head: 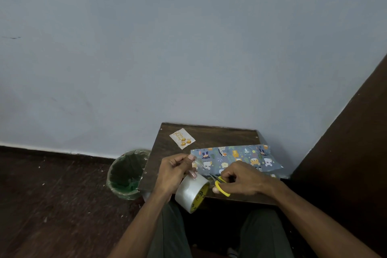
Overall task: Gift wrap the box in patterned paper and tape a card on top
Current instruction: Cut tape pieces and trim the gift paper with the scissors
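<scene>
I see both hands over the near edge of a small dark table [209, 134] set against a pale wall [188, 48]. My left hand [174, 168] has its fingers curled, pinching the free end of clear tape pulled up from the tape roll [191, 192], which hangs just below that hand, off the table's front edge. My right hand [243, 180] grips the yellow scissors [221, 184], fingers through the handles, the blades pointing left toward the stretched strip of tape; I cannot tell whether the blades touch it. The box [236, 159], already covered in blue animal-patterned paper, lies on the right part of the table, just behind my right hand, its right end reaching the table's edge. The card [182, 138] lies flat and tilted on the far left of the table, apart from the box. A green-lined bin [127, 174] stands on the dark floor [52, 195] beside the table's left edge. My knees show below.
</scene>
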